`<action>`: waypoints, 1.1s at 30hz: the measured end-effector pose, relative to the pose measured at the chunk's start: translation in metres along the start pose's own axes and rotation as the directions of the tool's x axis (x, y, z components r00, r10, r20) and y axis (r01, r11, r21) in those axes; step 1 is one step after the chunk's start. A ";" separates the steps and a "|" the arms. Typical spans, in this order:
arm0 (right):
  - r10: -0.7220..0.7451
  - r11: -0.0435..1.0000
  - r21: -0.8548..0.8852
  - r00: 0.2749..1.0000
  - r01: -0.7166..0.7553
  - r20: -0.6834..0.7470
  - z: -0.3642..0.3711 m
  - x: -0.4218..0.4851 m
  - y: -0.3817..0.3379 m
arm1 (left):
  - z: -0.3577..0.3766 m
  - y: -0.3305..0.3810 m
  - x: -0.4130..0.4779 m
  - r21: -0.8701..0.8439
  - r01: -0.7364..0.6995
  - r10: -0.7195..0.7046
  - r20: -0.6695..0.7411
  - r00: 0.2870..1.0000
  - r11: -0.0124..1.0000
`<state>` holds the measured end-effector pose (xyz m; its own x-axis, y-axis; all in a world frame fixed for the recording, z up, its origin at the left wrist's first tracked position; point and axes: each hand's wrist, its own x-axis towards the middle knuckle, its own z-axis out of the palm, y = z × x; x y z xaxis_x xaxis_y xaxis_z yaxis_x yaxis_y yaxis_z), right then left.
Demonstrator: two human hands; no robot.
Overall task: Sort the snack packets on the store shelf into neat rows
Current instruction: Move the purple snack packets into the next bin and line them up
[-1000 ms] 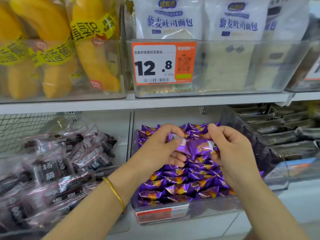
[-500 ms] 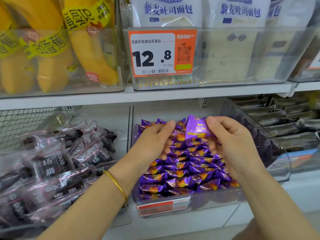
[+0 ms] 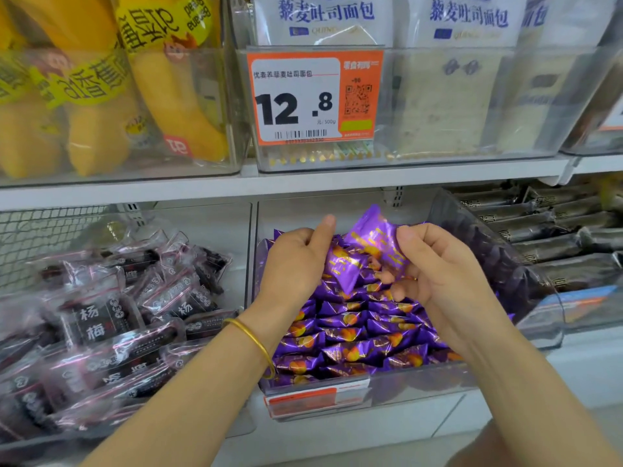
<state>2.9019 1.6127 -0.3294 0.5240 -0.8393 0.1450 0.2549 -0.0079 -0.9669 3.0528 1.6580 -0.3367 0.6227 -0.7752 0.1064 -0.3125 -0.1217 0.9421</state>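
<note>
the right hand (image 3: 438,278) pinches a shiny purple foil snack packet (image 3: 371,239) above the clear plastic bin (image 3: 539,328), with thumb on top and fingers curled under. the left hand (image 3: 296,264) is curled beside it, but its hold is hidden. it is better to lay the packet flat, in line with the purple packet rows (image 3: 354,332).

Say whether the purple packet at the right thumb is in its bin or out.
Out: the right hand pinches the purple packet above the rows in the clear bin.
</note>
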 end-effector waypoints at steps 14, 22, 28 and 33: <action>-0.493 0.506 -0.678 0.824 0.533 0.280 -0.012 0.002 0.018 | -0.014 0.014 -0.016 -0.421 0.346 -0.108 0.494 0.863 0.839; -0.412 0.819 -0.363 0.896 0.444 0.168 -0.022 0.001 0.013 | -0.008 0.012 -0.016 -0.514 0.320 -0.033 0.491 0.871 0.796; -0.435 0.880 -0.295 0.880 0.372 -0.188 -0.029 0.002 0.005 | 0.004 0.014 -0.015 -0.592 0.403 -0.105 0.472 0.875 0.698; -0.337 0.893 -0.391 0.906 0.223 -0.255 -0.033 0.006 0.015 | 0.018 0.016 -0.015 -0.591 0.433 -0.100 0.511 0.854 0.680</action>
<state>2.8821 1.5894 -0.3495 0.1816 -0.8965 0.4042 0.0268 -0.4064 -0.9133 3.0250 1.6567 -0.3290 0.1965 -0.9664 -0.1655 0.4812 -0.0520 0.8751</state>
